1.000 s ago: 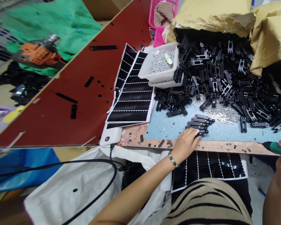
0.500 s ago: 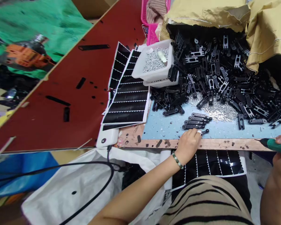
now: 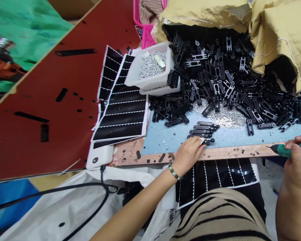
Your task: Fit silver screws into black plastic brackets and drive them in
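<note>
My left hand (image 3: 188,153) is closed on a small black part (image 3: 209,141) at the front edge of the blue mat (image 3: 165,138). Just beyond its fingers, several black perforated parts (image 3: 203,128) lie side by side. At the right, my right hand (image 3: 297,160) is wrapped round a green electric screwdriver (image 3: 284,150), its thin bit pointing left over the wooden edge strip. Behind the row, a heap of small silver screws and nuts (image 3: 225,117) lies on the mat, in front of a large pile of black parts (image 3: 215,77).
A white tub (image 3: 132,74) of screws stands behind sheets of black stickers (image 3: 125,115). Torn yellow paper sacks (image 3: 205,13) and a pink basket (image 3: 147,37) are at the back. A red board (image 3: 72,77) and a black cable (image 3: 105,187) are on the left.
The view has turned, so the table's things appear farther left. My left hand stays by the row with the black part. My right hand and the screwdriver show a little farther left.
</note>
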`<state>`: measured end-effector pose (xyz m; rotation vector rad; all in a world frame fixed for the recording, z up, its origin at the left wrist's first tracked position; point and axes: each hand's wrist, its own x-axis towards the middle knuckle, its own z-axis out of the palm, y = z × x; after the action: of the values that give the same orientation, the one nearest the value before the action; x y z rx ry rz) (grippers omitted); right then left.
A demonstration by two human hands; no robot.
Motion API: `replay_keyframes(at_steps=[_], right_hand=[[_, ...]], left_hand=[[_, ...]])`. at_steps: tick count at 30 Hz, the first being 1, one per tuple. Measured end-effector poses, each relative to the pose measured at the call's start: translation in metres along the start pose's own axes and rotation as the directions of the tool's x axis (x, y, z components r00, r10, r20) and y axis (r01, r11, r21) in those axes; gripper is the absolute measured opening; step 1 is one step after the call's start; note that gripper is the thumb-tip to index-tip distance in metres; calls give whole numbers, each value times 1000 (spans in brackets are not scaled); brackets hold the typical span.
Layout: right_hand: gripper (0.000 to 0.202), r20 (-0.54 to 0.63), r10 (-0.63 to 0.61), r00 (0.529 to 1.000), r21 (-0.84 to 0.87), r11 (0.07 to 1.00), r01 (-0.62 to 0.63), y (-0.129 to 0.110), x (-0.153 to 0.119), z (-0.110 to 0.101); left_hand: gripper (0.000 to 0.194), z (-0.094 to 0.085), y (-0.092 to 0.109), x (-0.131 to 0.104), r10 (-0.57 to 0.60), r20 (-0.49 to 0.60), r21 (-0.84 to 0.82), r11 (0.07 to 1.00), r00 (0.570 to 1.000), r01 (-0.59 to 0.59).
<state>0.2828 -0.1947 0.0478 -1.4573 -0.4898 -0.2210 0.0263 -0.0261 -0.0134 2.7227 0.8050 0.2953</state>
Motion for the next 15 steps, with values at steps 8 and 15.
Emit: replay_keyframes(at_steps=[8,15], right_hand=[[33,38,-5,999,-15,1000,6,-1,0,2],[36,99,47,994,-77,996,-40,-1,-3,-6]], left_hand=[[15,-4,4,6,52,67,210,975,996,-65],[8,-5,17,10,-34,149,307,952,988,-13]])
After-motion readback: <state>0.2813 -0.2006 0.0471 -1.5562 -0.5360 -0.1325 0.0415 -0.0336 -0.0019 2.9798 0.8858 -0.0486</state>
